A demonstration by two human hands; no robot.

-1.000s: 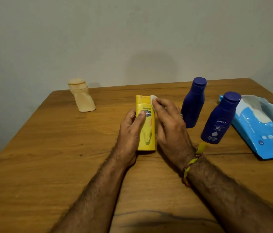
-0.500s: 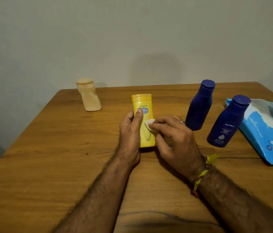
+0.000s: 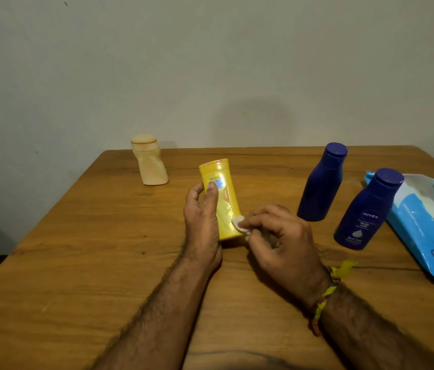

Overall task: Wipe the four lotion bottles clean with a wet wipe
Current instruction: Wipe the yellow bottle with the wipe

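The right hand (image 3: 284, 241) has slid the white wet wipe (image 3: 240, 224) down from the upper label to the lower part of the yellow plastic lotion bottle (image 3: 222, 198), now tilted at frame centre on the brown wooden table (image 3: 77, 263). The light-blue wipes pack (image 3: 429, 228) lies at right, beside two dark-blue bottles (image 3: 322, 182) (image 3: 365, 212); a cream bottle (image 3: 149, 164) stands upper left. The left hand (image 3: 202, 220) grips the yellow bottle; right fingertips pinch the wipe against it.
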